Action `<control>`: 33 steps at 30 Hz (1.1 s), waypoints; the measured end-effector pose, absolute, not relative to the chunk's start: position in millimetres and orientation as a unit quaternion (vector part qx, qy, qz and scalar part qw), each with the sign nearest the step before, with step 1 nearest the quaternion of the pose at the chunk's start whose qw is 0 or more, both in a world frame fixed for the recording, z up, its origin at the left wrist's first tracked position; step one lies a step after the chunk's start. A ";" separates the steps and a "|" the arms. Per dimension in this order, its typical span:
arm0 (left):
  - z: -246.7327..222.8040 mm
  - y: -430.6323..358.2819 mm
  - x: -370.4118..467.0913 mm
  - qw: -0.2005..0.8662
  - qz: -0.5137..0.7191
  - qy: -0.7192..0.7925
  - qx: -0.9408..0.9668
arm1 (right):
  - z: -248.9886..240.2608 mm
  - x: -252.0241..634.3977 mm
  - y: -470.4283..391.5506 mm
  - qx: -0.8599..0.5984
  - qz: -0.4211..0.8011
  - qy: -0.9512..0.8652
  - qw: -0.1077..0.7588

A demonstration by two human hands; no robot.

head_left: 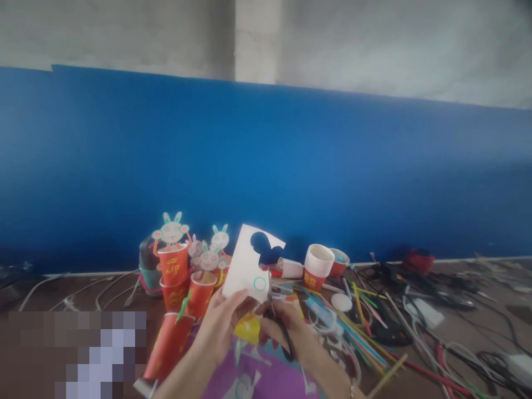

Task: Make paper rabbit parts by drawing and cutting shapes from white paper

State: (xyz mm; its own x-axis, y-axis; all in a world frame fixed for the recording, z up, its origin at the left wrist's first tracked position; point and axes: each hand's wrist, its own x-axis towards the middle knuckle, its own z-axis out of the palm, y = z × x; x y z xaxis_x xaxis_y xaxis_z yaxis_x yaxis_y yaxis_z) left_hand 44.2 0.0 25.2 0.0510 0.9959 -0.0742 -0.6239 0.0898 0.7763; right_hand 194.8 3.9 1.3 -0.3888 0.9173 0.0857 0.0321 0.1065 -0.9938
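Note:
My left hand [219, 322] is closed on the lower left edge of a white paper sheet [240, 265], held up in front of me. Rounded pieces are cut out of its upper right, and a small green circle is drawn near its lower right edge. Black-handled scissors [286, 339] are gripped in my right hand [293, 324], their blades upright at the sheet's right edge beside the circle. Just below both hands shows a yellow piece [248, 328], its kind unclear. Paper scraps [243, 385] lie on a purple surface [220, 377] underneath.
Red paper cups [168, 341], some topped with rabbit-face cutouts [171, 233], stand at the left. A stack of cups [318, 269] is right of the sheet. Coloured sticks [361, 338] and cables [419, 316] spread over the right side. A blue panel [266, 160] rises behind.

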 end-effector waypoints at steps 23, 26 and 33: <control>24.8 -2.1 45.9 0.651 0.611 0.343 0.293 | -1.6 187.6 2.6 -0.410 0.542 -0.587 0.440; 27.2 -2.3 45.2 0.637 0.601 0.366 0.316 | 7.0 190.3 -1.0 -0.390 0.533 -0.611 0.436; 29.6 -2.0 43.9 0.624 0.597 0.380 0.331 | 12.3 190.0 -3.4 -0.412 0.540 -0.596 0.428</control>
State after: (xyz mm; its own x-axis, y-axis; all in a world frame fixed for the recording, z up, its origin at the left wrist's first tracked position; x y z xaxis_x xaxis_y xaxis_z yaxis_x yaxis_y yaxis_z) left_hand 43.9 -2.0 29.6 -0.0018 0.9969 -0.0789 -0.4940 0.0677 0.8668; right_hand 190.0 -3.4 12.3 -0.2954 0.9532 0.0651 0.0292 0.0771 -0.9966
